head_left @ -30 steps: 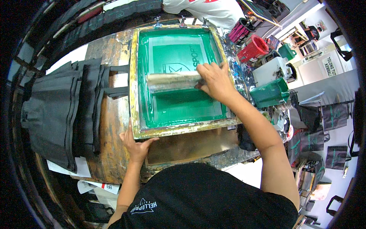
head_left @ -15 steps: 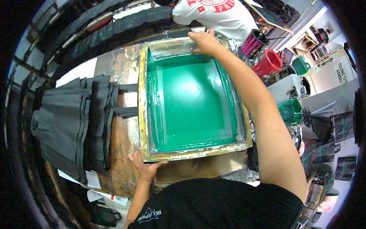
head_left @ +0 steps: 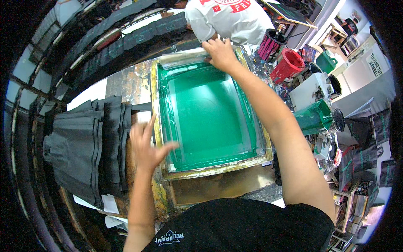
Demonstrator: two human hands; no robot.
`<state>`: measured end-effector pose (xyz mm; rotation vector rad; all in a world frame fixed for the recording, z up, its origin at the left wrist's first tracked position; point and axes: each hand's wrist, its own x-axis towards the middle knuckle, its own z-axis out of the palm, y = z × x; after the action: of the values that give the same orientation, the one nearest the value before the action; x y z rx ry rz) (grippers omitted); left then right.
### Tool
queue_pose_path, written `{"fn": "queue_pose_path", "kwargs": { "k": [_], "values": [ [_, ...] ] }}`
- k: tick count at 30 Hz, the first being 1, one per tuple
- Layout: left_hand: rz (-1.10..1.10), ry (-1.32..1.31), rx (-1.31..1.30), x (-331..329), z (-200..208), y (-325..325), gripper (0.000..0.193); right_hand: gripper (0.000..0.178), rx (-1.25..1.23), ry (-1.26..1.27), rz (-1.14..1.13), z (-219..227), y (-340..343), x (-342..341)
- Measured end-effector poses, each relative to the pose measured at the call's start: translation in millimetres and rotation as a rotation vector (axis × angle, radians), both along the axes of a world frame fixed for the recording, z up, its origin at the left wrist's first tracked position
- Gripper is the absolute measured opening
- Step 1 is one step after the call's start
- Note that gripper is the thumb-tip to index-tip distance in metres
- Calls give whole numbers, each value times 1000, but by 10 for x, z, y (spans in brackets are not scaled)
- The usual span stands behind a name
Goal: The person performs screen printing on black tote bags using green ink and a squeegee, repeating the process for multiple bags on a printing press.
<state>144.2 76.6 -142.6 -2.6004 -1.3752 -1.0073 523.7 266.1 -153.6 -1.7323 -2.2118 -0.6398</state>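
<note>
A screen-printing frame (head_left: 193, 173) with a paint-stained wooden rim lies before me, its mesh covered in wet green ink (head_left: 205, 117). Along its far end runs a pale squeegee bar (head_left: 180, 56). My right hand (head_left: 221, 54) reaches across the frame and has its fingers curled over that bar; the fingertips are partly hidden. Slightly blurred, my left hand (head_left: 147, 147) hovers by the frame's left rim, fingers spread and holding nothing. Left of it lies a stack of black fabric bags (head_left: 79, 147); a strap from it reaches toward the frame.
A person in a white shirt (head_left: 228, 21) stands beyond the table. On the right are a red bucket (head_left: 287, 65), a pink-and-black bucket (head_left: 273, 44) and a green ink-stained container (head_left: 312, 117). Racks with black bags (head_left: 134, 38) stand at the far left.
My left hand has lifted off the frame's near left corner and moved up along the left rim, fingers spreading. The squeegee at the far end has tilted up under my right hand.
</note>
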Motion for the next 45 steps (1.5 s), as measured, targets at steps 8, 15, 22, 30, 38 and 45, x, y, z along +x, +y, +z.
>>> {"fn": "queue_pose_path", "kwargs": {
  "k": [8,15,22,30,38,45],
  "values": [
    [14,309,98,1323,-12,2124,82,39,116,69,108,-320,-33,-55],
    [6,305,330,1263,-321,2049,66,29,122,15,109,-281,-344,-144],
    [1,287,330,1108,-359,1343,64,31,26,4,74,-255,-1085,-312],
    [-9,278,274,882,-285,273,63,49,-78,14,48,-138,-2193,-565],
    [-61,260,186,638,-216,-807,60,41,-122,54,50,-74,-3294,-813],
    [-73,175,122,551,-185,-1053,55,24,-176,3,52,38,-3474,-859]
  ]
}}
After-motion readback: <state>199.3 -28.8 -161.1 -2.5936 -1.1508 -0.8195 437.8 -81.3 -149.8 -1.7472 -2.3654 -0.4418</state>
